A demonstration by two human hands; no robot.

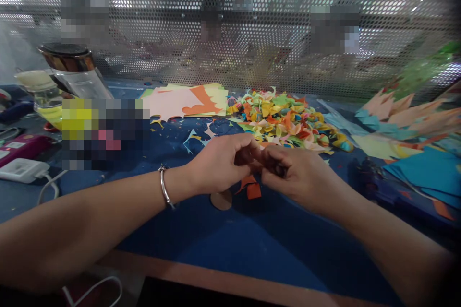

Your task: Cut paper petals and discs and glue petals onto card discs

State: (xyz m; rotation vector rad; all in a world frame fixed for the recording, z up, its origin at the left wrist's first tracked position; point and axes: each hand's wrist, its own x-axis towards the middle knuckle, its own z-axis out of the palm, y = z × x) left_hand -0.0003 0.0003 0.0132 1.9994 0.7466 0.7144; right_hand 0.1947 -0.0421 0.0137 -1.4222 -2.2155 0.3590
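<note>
Left hand [224, 163] and right hand [297, 172] curl inward, fingertips together, contents untellable, with a small, angular orange-red paper piece [254, 191] and flat brown round disc [221, 200] on the counter's [230, 235] near-edge side, where a dipping hand could crease paper or nudge disc.

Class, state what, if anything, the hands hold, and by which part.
Cannot be told: the left hand and right hand come together, hiding anything between them.
</note>
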